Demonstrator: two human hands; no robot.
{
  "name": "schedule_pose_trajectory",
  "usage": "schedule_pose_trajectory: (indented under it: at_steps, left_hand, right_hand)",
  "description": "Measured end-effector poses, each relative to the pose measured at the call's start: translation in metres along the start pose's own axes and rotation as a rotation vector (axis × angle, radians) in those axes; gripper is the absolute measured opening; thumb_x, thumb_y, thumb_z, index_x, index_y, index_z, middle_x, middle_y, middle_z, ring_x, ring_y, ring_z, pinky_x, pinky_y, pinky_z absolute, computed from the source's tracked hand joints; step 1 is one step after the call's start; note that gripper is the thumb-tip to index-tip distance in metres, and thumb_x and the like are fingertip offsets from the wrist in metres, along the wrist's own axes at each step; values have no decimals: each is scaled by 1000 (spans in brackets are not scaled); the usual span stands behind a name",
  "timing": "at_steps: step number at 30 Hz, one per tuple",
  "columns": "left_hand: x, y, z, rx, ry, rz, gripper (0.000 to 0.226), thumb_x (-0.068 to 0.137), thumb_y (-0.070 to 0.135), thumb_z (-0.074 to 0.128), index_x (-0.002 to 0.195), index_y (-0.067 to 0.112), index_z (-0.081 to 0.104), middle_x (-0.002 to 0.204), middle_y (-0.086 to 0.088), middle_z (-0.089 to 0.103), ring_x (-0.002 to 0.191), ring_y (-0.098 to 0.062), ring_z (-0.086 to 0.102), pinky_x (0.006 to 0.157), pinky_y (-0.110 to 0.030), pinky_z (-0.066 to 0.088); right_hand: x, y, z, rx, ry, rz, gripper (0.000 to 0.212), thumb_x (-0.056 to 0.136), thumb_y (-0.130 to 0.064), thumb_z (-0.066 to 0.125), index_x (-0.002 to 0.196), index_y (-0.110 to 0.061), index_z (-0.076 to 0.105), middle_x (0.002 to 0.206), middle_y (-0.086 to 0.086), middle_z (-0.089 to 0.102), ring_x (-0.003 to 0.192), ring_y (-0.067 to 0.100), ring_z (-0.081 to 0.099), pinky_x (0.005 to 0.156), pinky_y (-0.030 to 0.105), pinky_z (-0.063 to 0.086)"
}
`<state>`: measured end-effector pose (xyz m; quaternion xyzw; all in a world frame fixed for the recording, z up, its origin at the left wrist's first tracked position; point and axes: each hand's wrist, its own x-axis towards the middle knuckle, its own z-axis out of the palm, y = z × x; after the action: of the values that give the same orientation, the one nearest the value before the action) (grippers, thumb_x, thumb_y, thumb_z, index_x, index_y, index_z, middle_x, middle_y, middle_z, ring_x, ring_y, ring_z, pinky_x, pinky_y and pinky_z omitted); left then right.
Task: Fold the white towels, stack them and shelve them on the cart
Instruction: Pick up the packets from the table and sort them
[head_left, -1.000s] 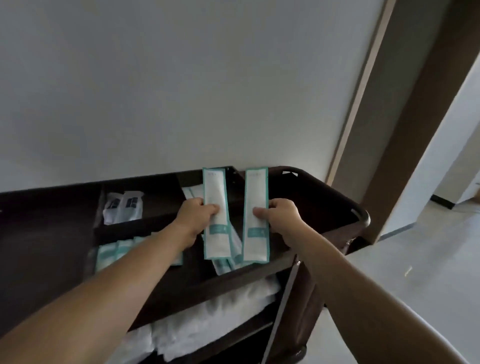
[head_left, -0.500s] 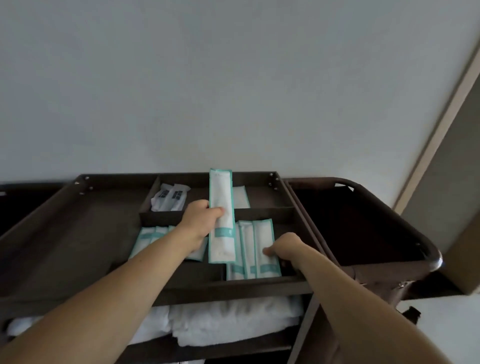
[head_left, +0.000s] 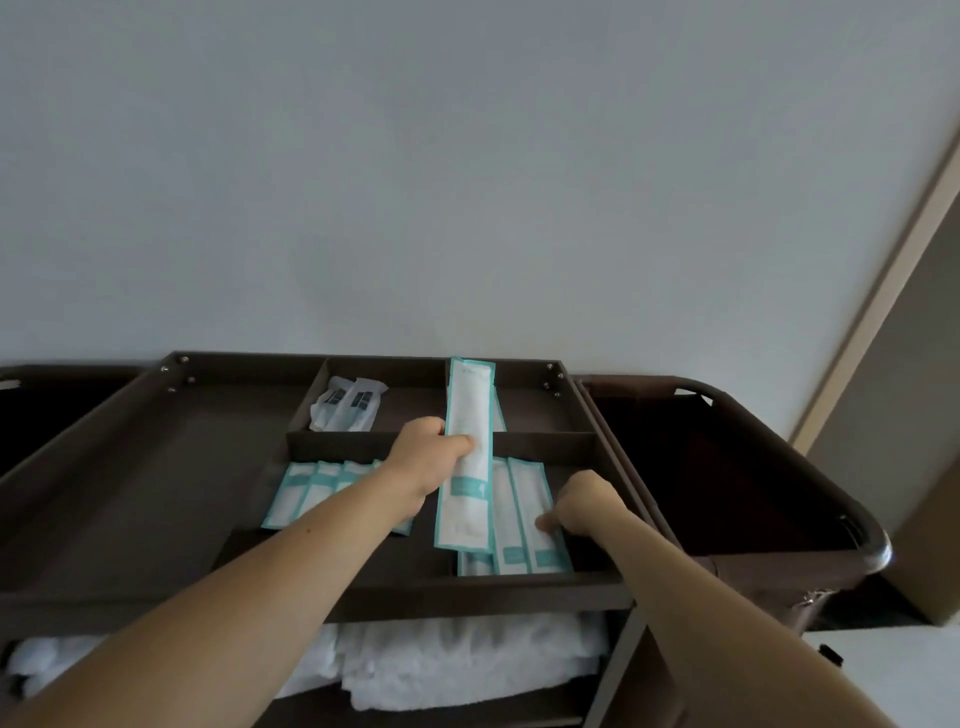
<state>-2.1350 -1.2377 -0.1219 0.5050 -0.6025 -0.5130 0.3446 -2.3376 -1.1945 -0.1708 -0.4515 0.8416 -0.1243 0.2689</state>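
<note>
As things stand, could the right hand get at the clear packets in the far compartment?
Probably not directly: the left hand and the teal-edged packet it holds stand between the right hand and the clear packets.

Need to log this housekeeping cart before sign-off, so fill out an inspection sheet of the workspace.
Surface: cart tray, dark brown, divided into compartments.
Job's things: white towels on the shelf under the tray.
Clutter: teal-edged sachets in near compartments; clear packets in a far one.
Hands: left hand holds a long sachet above the tray; right hand pinches the rightmost sachet lying there.
Cables: nothing seen.
Surroundings: pale wall, door frame at right, dark bag at the cart's right end.
</note>
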Motion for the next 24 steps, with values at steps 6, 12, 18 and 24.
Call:
schedule_pose_trajectory:
  at_steps: [6,12,18,24]
  left_hand:
    - [4,4,16,-9,-53,1,17,92,14,63,107,7,65,104,-9,69,91,-22,68,68,-32,55]
    - [0,6,44,-166,-194,-111,12,92,10,64,104,8,66,105,-14,71,93,-30,71,79,-44,61]
    - [1,8,51,-114,-245,-137,18,97,12,51,99,5,67,90,-13,65,75,-24,65,56,-32,55]
    - [9,9,39,4,-142,-49,18,96,14,51,96,0,63,93,-13,59,81,-23,59,62,-33,50]
  right_hand:
    - [-16,-12,-11,305,162,-157,30,91,-43,66,79,-16,67,72,-2,66,59,9,60,57,25,50]
    - [-32,-21,-23,634,-53,-249,29,87,-34,74,98,-8,72,86,4,75,63,11,65,46,20,42]
    - [-22,1,-32,648,52,-168,15,83,-17,78,93,-11,68,89,6,74,71,14,72,58,26,56]
    - [0,18,-17,160,61,4,27,81,-26,79,96,-10,62,93,7,68,82,19,67,74,33,58]
